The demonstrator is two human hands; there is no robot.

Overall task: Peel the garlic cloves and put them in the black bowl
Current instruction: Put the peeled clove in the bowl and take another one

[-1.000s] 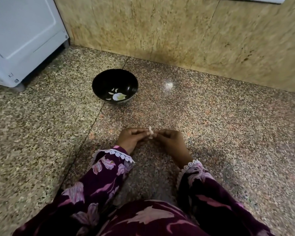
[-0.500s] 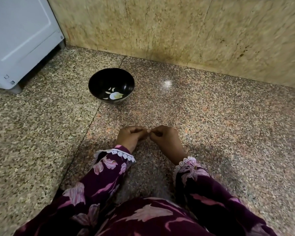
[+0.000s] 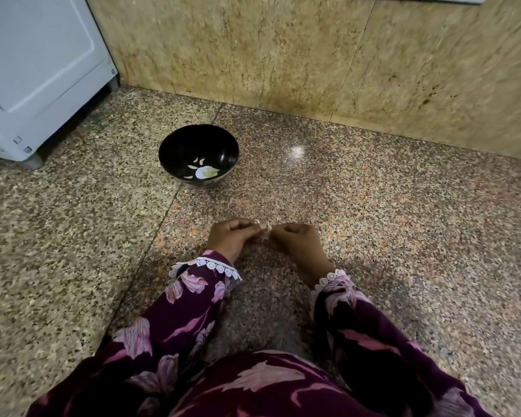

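A black bowl [image 3: 175, 145] stands on the speckled floor, with pale flower markings or bits at its bottom that I cannot tell apart. Nearer to me, my left hand [image 3: 233, 237] and my right hand [image 3: 298, 240] meet low over the floor with fingers curled. Between their fingertips they pinch a small pale garlic clove [image 3: 264, 230]; a bit of papery skin shows, and most of the clove is hidden by the fingers. The hands are about a hand's length in front of the bowl and to its right.
A white appliance [image 3: 39, 70] stands on feet at the back left. A tan stone wall [image 3: 313, 55] runs along the back. My purple flowered sleeves and lap [image 3: 253, 383] fill the lower frame. Speckled granite floor [image 3: 418, 236] spreads to both sides.
Both hands stay together on the clove, with small finger movements. The pale skin showed a second ago, was hidden half a second ago, and shows again now. The camera view shifted slightly.
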